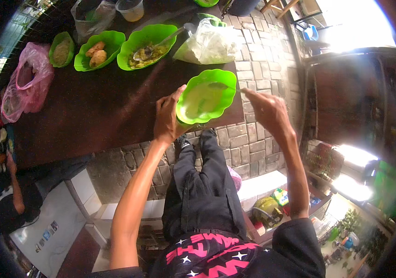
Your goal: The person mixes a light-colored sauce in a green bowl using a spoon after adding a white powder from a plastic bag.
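Observation:
My left hand grips the left side of a bright green bowl with a wavy rim, thumb along the rim. It is above the right end of a dark brown table. Inside is a pale, creamy liquid. My right hand, right of the bowl, pinches the handle of a metal spoon. The spoon's head dips into the liquid near the upper right rim. Past the bowl sits a clear plastic bag of white powder.
Along the table's far side stand a green bowl of yellowish mash with a spoon, a bowl of brownish lumps, a small bowl and a plastic tub. A pink plastic bag lies left. Another person's arm shows at lower left.

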`<action>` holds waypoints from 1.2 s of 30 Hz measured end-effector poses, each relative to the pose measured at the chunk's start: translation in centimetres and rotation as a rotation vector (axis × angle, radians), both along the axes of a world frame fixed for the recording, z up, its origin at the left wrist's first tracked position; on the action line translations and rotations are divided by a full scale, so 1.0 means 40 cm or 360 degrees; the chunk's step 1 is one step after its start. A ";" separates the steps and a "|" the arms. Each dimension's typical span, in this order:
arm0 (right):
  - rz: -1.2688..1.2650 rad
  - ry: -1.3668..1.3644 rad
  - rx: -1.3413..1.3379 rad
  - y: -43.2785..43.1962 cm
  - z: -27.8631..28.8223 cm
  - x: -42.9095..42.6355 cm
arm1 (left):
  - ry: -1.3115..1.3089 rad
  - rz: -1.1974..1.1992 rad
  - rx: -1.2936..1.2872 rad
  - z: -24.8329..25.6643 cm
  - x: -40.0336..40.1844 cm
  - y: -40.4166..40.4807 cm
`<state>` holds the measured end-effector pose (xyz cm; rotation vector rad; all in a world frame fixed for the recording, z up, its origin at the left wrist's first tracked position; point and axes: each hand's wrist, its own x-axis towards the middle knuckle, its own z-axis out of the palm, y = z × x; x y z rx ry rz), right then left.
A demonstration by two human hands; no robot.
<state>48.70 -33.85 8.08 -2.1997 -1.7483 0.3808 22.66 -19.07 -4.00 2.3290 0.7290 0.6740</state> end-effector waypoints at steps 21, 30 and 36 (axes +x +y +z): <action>0.0190 0.0112 -0.0449 0.066 0.015 -0.001 | -0.0109 -0.0007 0.0116 0.006 0.004 -0.002; -0.0102 0.0080 0.0021 0.074 0.018 0.019 | -0.0001 -0.0013 0.0012 0.007 -0.003 0.000; -0.0049 0.0092 -0.0461 0.062 -0.032 -0.052 | 0.0046 0.0007 0.0078 0.007 0.004 0.002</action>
